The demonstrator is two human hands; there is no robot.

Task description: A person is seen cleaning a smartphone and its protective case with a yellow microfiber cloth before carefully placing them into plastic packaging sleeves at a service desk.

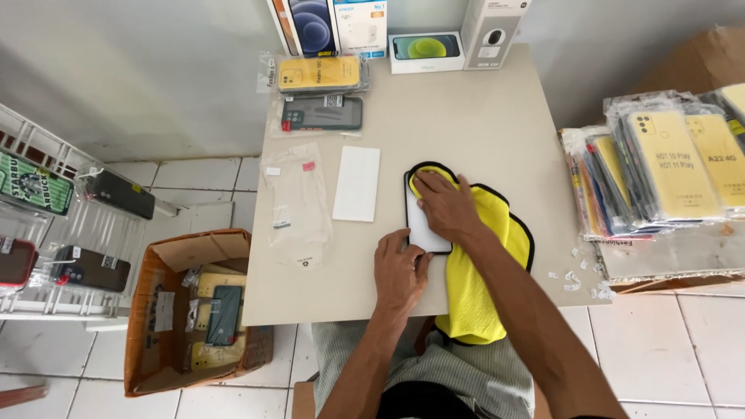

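A phone [425,225] lies flat near the front edge of the beige table [466,116], its pale face up and its dark rim showing. The left hand [400,271] rests at the phone's lower left corner, fingers [419,260] bent and pressing on that corner to steady it; they grip nothing else. The right hand [448,206] lies palm down over the phone's upper right part, fingers spread flat and pressing a yellow cloth [485,264] against it. The cloth, edged in black, bunches under this hand at the phone's top, runs along its right side and hangs over the table's front edge onto the person's lap.

Just left of the phone lies a white rectangular card [357,183], and beside that a clear plastic sleeve [296,206]. Farther back lie two bagged phone cases, one yellow [320,74], one dark grey [323,113], and behind them a row of boxes [427,51] against the wall. To the right, well apart, a stack of bagged cases [660,167] leans on a surface. On the floor at left stands an open cardboard box [198,310] with more cases, beside a white wire rack [54,233].
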